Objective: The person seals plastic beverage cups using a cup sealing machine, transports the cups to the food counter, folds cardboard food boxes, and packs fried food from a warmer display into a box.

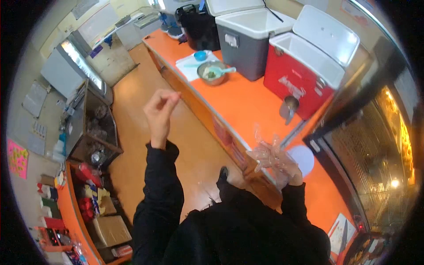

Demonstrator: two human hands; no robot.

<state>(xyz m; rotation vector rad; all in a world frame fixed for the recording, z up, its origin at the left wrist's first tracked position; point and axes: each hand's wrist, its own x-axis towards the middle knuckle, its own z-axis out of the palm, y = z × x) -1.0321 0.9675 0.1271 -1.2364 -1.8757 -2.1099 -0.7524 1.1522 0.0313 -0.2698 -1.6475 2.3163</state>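
My left hand [161,109] is raised over the floor, bare, its fingertips and thumb drawn together with nothing visible in them. A loose, clear plastic glove [263,152] covers my right hand [282,162]. The fingers of that hand are spread apart above the near side of the orange counter [234,106]. Partly behind the right hand lies a round white disc [302,160]. Beyond it, a metal scoop [290,106] rests against the red cooler [297,73].
A steel bowl [212,79] with a light-blue spoon, a small blue bowl [200,55] and a grey cooler [243,44] stand along the counter. A lit glass display case [375,150] borders the right. Near it, a knife [344,234] lies on a white board. Shelves [99,212] line the left.
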